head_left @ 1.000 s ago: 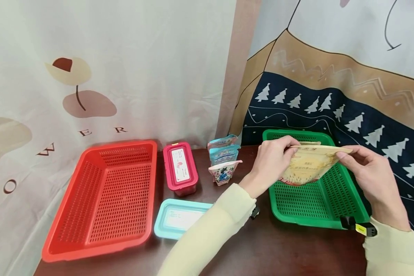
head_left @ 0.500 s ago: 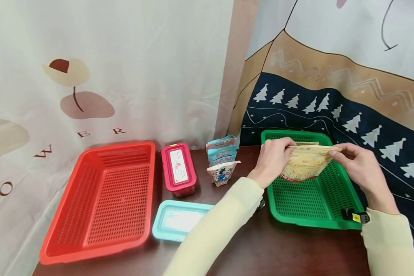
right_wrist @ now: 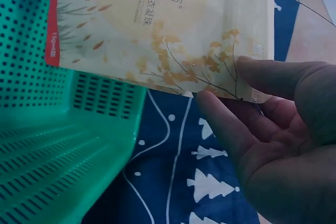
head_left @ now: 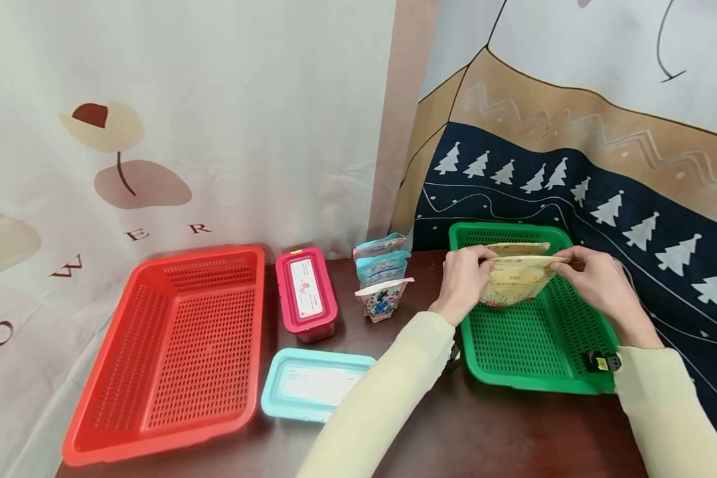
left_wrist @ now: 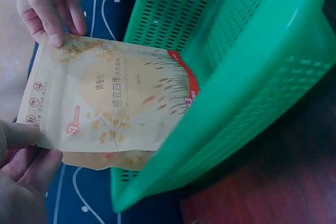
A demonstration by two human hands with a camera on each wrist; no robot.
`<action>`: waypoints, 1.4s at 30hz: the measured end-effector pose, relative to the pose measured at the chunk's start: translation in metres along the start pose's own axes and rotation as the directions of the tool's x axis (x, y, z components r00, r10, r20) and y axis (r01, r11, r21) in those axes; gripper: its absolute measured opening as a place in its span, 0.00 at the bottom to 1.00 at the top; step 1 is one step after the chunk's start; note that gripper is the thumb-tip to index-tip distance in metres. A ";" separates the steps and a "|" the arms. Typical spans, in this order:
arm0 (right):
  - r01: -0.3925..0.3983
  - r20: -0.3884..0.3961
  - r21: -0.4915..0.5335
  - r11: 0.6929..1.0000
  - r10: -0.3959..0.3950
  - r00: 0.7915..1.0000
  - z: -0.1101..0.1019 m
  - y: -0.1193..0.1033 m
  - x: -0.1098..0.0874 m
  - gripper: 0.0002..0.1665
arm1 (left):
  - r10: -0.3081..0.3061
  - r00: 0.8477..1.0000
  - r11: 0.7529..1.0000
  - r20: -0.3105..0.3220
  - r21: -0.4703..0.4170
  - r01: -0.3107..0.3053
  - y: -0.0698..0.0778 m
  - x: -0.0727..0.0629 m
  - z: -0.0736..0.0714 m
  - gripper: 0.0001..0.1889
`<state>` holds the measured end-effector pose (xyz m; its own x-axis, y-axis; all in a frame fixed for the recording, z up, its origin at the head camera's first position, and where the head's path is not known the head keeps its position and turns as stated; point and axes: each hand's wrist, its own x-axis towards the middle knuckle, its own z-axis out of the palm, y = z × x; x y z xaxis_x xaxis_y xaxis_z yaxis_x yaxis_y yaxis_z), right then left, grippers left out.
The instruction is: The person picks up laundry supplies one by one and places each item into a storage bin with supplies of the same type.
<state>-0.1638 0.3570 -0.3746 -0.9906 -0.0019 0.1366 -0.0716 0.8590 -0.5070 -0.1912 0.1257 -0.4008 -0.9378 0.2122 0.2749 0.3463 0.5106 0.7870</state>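
In the head view, illumination is bright and diffuse; the pale curtain (head_left: 263,133) reads nearly white. A soft shadow lies beside the pink box (head_left: 307,292), and the table (head_left: 514,431) carries a faint sheen. Wide-angle stretch affects the red basket (head_left: 203,358) toward the left edge. My wrist views are dimmer, with a cool cast — a highlight marks the green basket (left_wrist: 265,61) rim, and my right hand (right_wrist: 291,161) falls into shade. On the bag (left_wrist: 121,95) I grip, large print resolves — the finest print blurs.
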 end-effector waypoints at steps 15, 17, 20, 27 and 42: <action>-0.031 0.088 -0.002 1.000 0.031 0.996 0.014 0.001 0.015 0.16 | -0.056 0.996 0.998 -0.071 -0.006 0.056 -0.019 -0.004 0.013 0.07; -0.029 0.102 -0.003 1.000 0.030 0.994 0.016 0.002 0.016 0.17 | -0.060 0.995 0.998 -0.082 -0.001 0.060 -0.022 -0.005 0.015 0.07; -0.032 0.127 0.004 0.999 0.032 0.991 0.018 0.001 0.017 0.16 | -0.064 0.994 0.998 -0.093 0.004 0.064 -0.024 -0.005 0.018 0.07; -0.054 0.165 0.010 0.999 0.051 0.985 0.019 0.000 0.020 0.18 | -0.081 0.996 0.996 -0.025 -0.027 0.080 -0.020 -0.008 0.018 0.11; -0.073 0.128 -0.080 0.994 0.083 0.988 0.003 -0.006 0.003 0.31 | -0.058 0.997 0.998 0.056 -0.012 0.058 -0.004 -0.016 0.004 0.26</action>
<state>-0.1662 0.3503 -0.3732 -0.9999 0.0038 -0.0154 0.0103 0.8949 -0.4462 -0.1779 0.1233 -0.4106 -0.9531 0.2290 0.1976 0.2907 0.5123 0.8081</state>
